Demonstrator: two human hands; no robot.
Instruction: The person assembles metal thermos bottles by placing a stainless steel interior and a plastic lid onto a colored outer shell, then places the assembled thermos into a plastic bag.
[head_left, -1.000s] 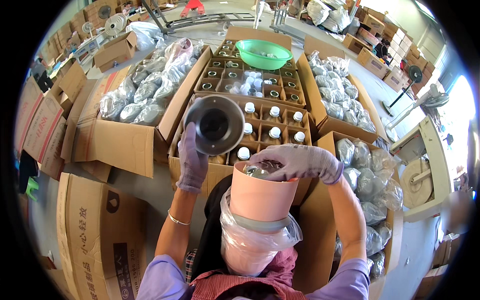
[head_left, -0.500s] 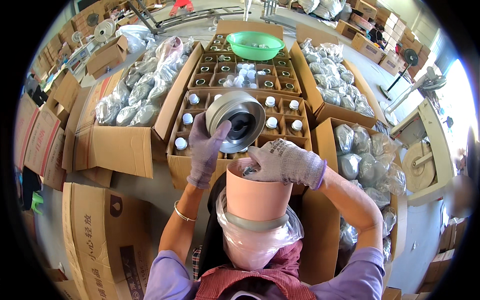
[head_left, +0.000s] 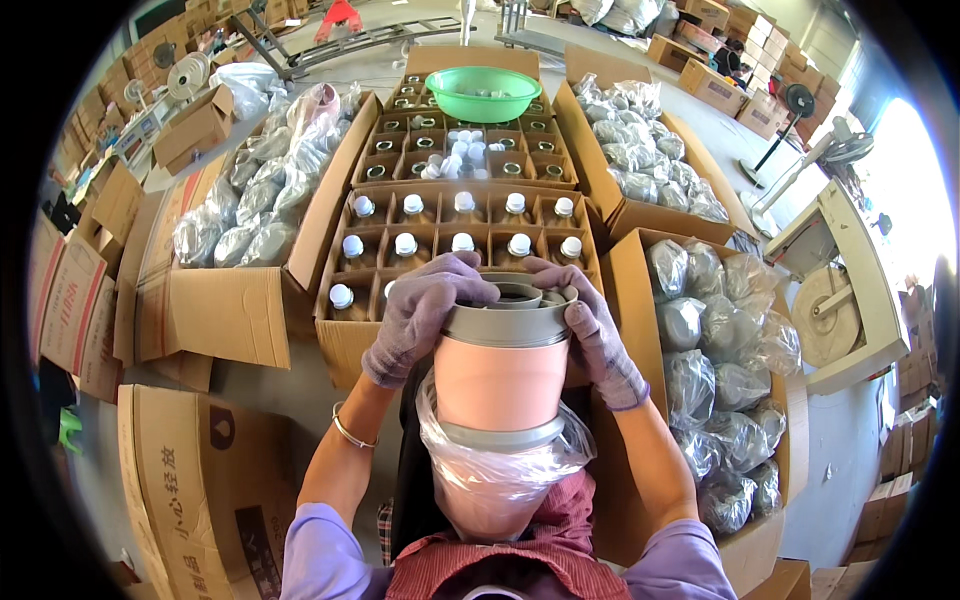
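Note:
A pink tapered container (head_left: 500, 385) stands upright in my lap, its lower part wrapped in a clear plastic bag (head_left: 520, 462) below a grey band. On its top rim sits a grey round collar (head_left: 505, 327) with a ring-shaped opening. My left hand (head_left: 420, 312), in a grey knit glove, curls its fingers over the collar's left side. From the right, my gloved right hand (head_left: 603, 340) grips the same collar, thumb against its side. The inside of the container is hidden.
Ahead is a divided carton (head_left: 348, 368) of white-capped bottles (head_left: 463, 243). Behind it, another divided carton carries loose white caps (head_left: 465, 150) and a green basin (head_left: 483, 95). Cartons of bagged grey parts stand left (head_left: 228, 318) and right (head_left: 725, 340). A closed carton (head_left: 190, 480) is near left.
The grey collar has come down from my left hand onto the pink container. My right hand has left the container's mouth and moved to the collar's right side.

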